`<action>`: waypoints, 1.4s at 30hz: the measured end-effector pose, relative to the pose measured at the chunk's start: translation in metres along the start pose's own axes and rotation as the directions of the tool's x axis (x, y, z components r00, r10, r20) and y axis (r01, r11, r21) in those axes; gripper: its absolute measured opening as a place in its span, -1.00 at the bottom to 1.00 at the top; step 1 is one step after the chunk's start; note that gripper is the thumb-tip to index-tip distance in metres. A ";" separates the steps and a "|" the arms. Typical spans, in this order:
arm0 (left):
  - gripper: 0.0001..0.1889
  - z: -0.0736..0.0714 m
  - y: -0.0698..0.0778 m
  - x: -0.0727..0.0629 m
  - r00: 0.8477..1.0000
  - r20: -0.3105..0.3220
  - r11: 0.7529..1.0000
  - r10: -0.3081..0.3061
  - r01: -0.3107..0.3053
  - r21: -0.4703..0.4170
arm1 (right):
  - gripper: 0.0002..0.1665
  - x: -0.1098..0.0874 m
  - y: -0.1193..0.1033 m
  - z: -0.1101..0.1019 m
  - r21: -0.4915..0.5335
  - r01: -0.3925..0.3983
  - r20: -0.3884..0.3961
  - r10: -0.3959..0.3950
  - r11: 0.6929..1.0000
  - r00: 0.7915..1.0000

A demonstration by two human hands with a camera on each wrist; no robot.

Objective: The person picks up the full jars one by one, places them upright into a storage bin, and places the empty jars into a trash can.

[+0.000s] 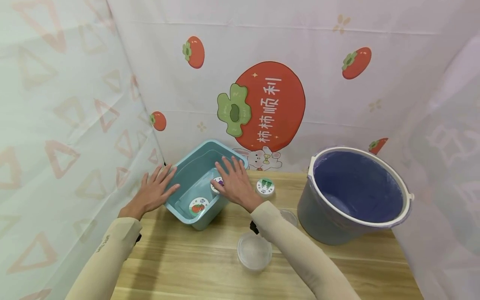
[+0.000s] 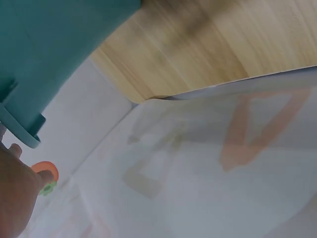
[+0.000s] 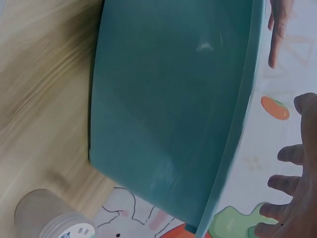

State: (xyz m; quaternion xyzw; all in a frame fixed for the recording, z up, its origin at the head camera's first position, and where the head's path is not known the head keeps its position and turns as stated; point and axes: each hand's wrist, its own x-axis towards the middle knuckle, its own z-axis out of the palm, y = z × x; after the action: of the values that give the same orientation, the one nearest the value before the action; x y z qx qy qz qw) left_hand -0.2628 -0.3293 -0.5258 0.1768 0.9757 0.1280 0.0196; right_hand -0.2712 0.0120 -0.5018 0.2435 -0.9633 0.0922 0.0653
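Note:
A teal plastic bin (image 1: 211,213) stands on the wooden table by the back wall. Two round tubs with printed lids lie inside: a tub with a red vegetable label (image 1: 198,206), and a purple-labelled tub (image 1: 216,186) partly covered by my right fingers. My left hand (image 1: 153,191), fingers spread, is at the bin's left rim. Over the opposite rim, my right hand (image 1: 238,185) extends with fingers apart and holds nothing. The right wrist view shows those fingers (image 3: 290,184) above the bin's edge (image 3: 237,129).
Right of the bin stands a green-labelled tub (image 1: 265,187). A clear round container (image 1: 254,252) sits nearer the front, with another clear piece (image 1: 288,217) partly behind my right sleeve. A large blue bucket (image 1: 330,223) stands at the right. Printed cloth walls enclose the table.

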 end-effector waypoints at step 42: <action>-0.15 0.005 0.106 -0.002 0.972 -0.039 0.972 0.231 -0.229 0.061 | -0.10 -0.091 0.049 -0.053 0.045 -0.042 -0.073 0.045 0.998 0.996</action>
State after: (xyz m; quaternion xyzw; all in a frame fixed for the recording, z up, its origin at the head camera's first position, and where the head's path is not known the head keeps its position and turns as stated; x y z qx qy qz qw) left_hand -0.2241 -0.2334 -0.5034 0.2861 0.9520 0.1060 -0.0229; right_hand -0.2109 0.1066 -0.4728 0.2204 -0.9630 0.1235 0.0935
